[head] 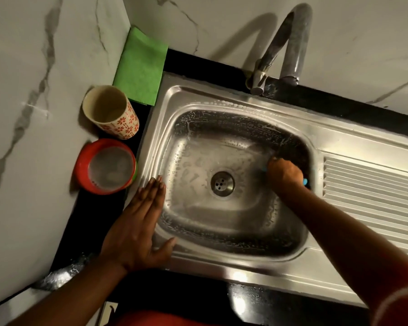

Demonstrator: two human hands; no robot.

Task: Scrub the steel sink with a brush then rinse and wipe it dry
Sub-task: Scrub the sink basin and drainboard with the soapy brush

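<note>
Steel sink soapy, wet – blue brush against right wall.

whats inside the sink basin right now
Inside the sink: soapy streaks, the drain, and the right hand against the right wall, closed on a brush. Only blue bits show; its bristles are covered by the hand.

Green cloth, cream cup with red flower print, red container, black table, steel-grey sink, white grey-veined marble wall.
</note>
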